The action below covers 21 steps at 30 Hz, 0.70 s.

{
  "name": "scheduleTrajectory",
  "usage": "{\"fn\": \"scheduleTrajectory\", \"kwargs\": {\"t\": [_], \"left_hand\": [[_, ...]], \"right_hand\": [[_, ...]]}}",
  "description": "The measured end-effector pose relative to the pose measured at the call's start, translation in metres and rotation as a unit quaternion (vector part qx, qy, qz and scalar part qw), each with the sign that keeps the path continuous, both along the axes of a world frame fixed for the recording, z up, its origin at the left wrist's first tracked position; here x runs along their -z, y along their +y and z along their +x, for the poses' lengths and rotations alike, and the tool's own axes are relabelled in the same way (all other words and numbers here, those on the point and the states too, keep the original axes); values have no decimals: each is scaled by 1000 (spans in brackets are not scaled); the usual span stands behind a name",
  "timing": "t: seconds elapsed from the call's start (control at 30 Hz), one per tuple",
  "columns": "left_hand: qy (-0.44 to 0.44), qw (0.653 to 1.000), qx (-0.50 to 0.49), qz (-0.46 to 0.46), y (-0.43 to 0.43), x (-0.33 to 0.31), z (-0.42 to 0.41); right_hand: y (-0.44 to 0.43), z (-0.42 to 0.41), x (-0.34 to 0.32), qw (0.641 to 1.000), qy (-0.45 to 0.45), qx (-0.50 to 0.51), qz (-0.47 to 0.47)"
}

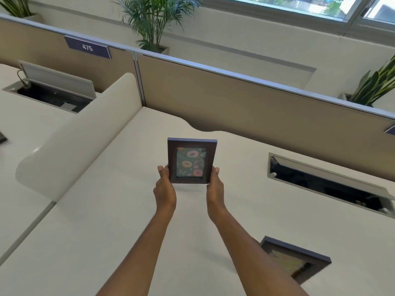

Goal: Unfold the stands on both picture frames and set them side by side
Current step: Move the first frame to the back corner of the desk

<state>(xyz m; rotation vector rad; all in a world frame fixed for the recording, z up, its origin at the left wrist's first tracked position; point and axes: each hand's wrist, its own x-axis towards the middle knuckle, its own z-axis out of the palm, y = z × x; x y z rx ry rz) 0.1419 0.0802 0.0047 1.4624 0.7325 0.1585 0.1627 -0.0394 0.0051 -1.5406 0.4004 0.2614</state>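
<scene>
A dark picture frame with a doughnut print [191, 161] is held upright, picture facing me, over the middle of the white desk [119, 210]. My left hand [165, 189] grips its lower left edge and my right hand [214, 186] grips its lower right edge. Its back and stand are hidden. A second dark frame [299, 258] lies face up on the desk at the lower right, partly covered by my right forearm.
An open cable box [327, 180] is sunk into the desk at the right. A curved white divider [74, 144] stands on the left, with another cable box [53, 90] beyond it. A tan partition [245, 103] closes the desk's far side, potted plants behind it.
</scene>
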Motion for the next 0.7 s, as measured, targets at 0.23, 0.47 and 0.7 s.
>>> {"fn": "scheduleTrajectory", "kwargs": {"t": [0.23, 0.47, 0.7], "left_hand": [[6, 999, -35, 4, 32, 14, 52], [-2, 999, -46, -22, 65, 26, 100], [-8, 999, -42, -22, 87, 37, 136]], "right_hand": [[31, 67, 16, 998, 12, -53, 8], [52, 129, 31, 992, -6, -124, 6], [74, 165, 42, 992, -7, -127, -2]]}}
